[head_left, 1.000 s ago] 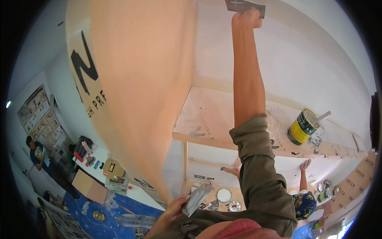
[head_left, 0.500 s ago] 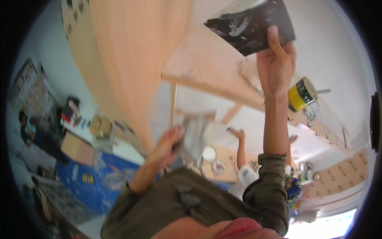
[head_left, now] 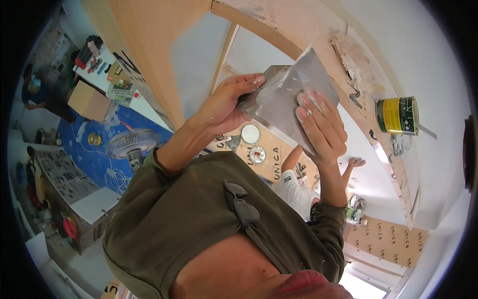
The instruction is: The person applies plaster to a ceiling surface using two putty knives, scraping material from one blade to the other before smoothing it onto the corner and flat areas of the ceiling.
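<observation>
Two flat, thin-edged plates meet at an angle in front of the wearer's chest, raised between both hands and clear of the shelf (head_left: 279, 27); the larger grey plate (head_left: 289, 110) shows a broad, straight-sided face, dull and smooth, smeared with cloudy pale streaks, its upper corner rising to a sharp point and a whitish paste roughly coating the side where the two come together; the darker grey plate (head_left: 271, 74) is partly hidden behind it, only a strip near its upper edge plainly visible. The left hand (head_left: 226, 105) grips the darker plate by its near end, thumb on top and tipped with white flecks, its hold narrow; the right hand (head_left: 321, 129) supports the larger plate, fingers laid long and slightly parted across the near face, pale paste on the fingertips, its thumb out of sight, so how tightly it closes one cannot tell. To the right, a yellow-and-dark tin (head_left: 398, 115) stands well apart from the plates, a flat pale stick (head_left: 427, 131) jutting from its mouth; sunglasses (head_left: 242, 204) hang from the neck of the wearer's olive top (head_left: 184, 209); beyond and below the right hand, a co-worker in a white shirt (head_left: 298, 197) appears, partly hidden by the wearer's arm.
</observation>
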The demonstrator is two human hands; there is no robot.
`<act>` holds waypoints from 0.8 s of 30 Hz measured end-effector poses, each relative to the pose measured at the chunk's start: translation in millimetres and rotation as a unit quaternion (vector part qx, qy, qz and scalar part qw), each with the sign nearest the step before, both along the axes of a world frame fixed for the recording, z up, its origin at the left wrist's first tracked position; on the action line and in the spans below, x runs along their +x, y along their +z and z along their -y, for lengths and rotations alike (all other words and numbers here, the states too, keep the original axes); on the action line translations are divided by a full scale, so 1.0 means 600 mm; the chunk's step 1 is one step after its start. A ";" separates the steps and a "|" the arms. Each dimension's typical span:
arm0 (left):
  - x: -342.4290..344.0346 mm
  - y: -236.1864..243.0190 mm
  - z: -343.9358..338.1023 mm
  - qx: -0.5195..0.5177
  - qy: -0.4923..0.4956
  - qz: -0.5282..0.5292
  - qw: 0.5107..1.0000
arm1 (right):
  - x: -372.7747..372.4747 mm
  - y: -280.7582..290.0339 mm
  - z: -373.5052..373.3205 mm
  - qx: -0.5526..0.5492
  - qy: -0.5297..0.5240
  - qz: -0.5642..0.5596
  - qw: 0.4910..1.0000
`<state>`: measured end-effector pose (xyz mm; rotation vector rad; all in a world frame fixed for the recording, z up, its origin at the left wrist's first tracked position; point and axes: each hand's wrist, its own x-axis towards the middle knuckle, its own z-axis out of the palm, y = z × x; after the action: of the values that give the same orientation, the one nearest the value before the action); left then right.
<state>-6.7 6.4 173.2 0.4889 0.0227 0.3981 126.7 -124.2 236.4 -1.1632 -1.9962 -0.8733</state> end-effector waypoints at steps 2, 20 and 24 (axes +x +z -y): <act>0.004 -0.007 0.008 -0.021 0.017 -0.001 1.000 | 0.011 -0.015 0.012 0.006 0.006 -0.001 1.000; -0.042 -0.081 -0.008 0.134 -0.051 -0.175 0.974 | -0.027 0.102 -0.052 -0.448 0.119 0.014 0.886; -0.051 -0.069 0.002 0.128 -0.043 -0.202 0.970 | -0.023 0.094 -0.070 -0.570 0.134 -0.008 0.811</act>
<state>-37.6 5.5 131.5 0.8174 0.3475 0.2120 113.1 -81.9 292.5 -1.3549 -2.6138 0.6384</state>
